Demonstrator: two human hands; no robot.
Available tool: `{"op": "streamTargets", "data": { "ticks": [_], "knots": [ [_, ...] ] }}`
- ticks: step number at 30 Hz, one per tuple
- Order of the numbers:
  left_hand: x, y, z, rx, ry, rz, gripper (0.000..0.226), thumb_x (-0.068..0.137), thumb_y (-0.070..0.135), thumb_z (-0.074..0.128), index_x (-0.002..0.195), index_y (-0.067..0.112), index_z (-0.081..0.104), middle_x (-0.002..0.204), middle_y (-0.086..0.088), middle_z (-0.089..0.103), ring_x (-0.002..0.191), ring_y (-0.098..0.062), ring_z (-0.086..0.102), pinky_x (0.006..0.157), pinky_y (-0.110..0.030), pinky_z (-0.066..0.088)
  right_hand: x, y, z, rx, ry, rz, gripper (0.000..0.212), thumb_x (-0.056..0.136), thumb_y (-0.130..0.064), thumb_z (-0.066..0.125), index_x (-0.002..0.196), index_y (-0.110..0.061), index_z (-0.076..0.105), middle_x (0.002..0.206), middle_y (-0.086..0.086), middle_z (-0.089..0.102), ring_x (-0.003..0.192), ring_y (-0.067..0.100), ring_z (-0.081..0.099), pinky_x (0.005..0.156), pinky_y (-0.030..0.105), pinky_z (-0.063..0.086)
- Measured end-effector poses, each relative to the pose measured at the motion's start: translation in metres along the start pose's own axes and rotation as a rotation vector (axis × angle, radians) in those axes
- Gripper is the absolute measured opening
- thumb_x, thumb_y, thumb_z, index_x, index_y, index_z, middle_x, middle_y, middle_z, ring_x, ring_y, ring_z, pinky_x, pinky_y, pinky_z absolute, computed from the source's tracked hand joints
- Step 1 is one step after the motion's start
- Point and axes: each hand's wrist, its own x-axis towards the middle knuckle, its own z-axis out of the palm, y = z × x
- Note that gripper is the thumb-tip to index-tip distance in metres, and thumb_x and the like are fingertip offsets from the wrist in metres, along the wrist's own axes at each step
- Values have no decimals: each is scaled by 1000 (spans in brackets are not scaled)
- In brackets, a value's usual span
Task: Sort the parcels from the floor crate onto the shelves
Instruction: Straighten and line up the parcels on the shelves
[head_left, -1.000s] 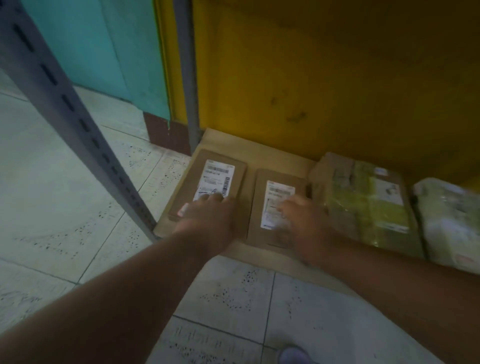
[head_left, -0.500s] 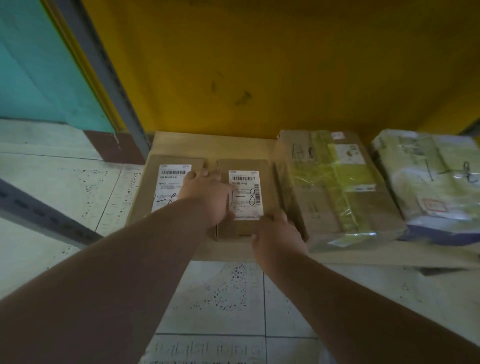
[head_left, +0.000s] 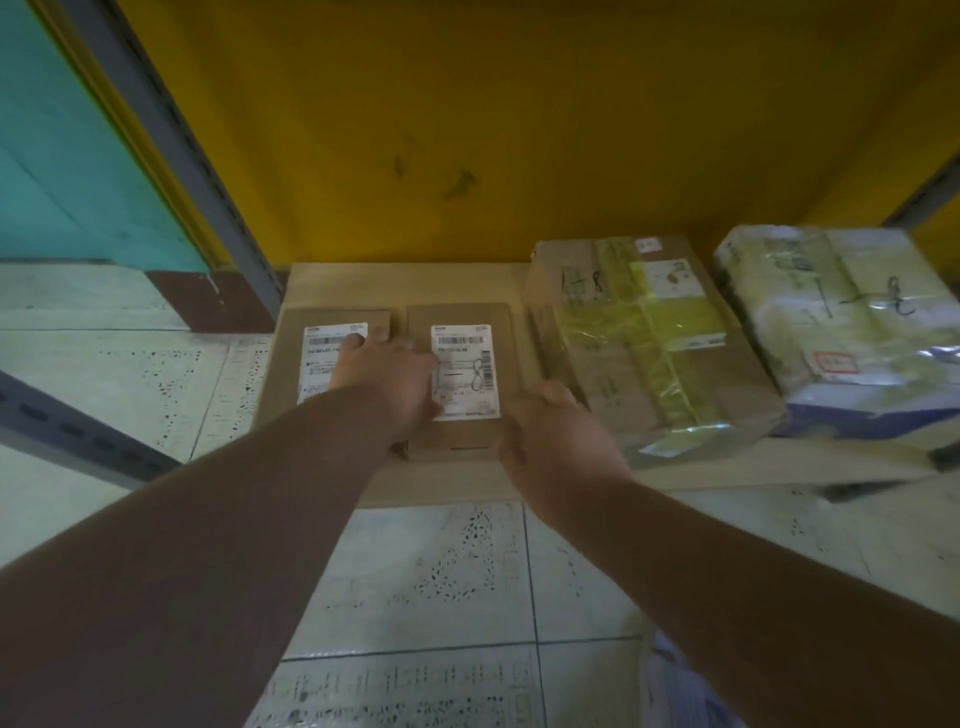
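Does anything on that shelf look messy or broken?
Not really. The two flat parcels lie neatly side by side. Only the taped box looks scruffy: its clear wrap is crinkled, with a loose flap at the front corner.

The scene is dim and warm-tinted, with the yellow back wall (head_left: 519, 130) falling into shadow toward the top and the forearms dark in the foreground. Glare glints off the plastic wrap of the taped box (head_left: 654, 332) and the white-wrapped parcel (head_left: 841, 322). Wide-angle distortion bends the grey shelf upright (head_left: 171, 135) at the edges, and fine label print is soft and unreadable.
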Motion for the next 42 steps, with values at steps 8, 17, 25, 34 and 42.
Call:
{"op": "streamTargets", "data": {
  "ticks": [8, 17, 25, 34, 42],
  "knots": [
    [-23, 79, -37, -355, 111, 172, 56, 92, 53, 54, 144, 36, 44, 132, -3, 63, 121, -30, 56, 100, -43, 46, -45, 88, -95, -258, 59, 116, 40, 94, -37, 54, 132, -22, 54, 133, 5, 49, 113, 27, 53, 90, 36, 50],
    [4, 136, -46, -550, -23, 10, 78, 88, 61, 61, 154, 42, 23, 154, -8, 43, 127, -33, 53, 98, -41, 50, -59, 144, -78, -319, 78, 251, 43, 97, -47, 46, 134, -26, 50, 133, 4, 49, 120, 29, 44, 94, 41, 45],
    [12, 126, -39, -550, -11, -54, 77, 89, 47, 68, 153, 40, 27, 155, -7, 42, 133, -33, 48, 107, -44, 44, -48, 147, -78, -181, 92, 272, 41, 96, -46, 54, 131, -24, 58, 129, 8, 44, 115, 30, 47, 97, 42, 48],
    [15, 124, -35, -532, 14, -71, 68, 95, 43, 61, 154, 37, 28, 155, -7, 42, 135, -34, 46, 107, -44, 44, -43, 147, -78, -147, 105, 245, 40, 96, -49, 55, 125, -22, 62, 126, 7, 44, 112, 29, 47, 97, 42, 48],
    [19, 126, -34, -563, 30, -101, 64, 96, 40, 60, 153, 37, 31, 154, -7, 44, 134, -34, 47, 106, -45, 45, -32, 154, -77, -151, 123, 213, 35, 96, -45, 56, 120, -21, 64, 122, 8, 45, 111, 30, 46, 94, 41, 46]
  ]
}}
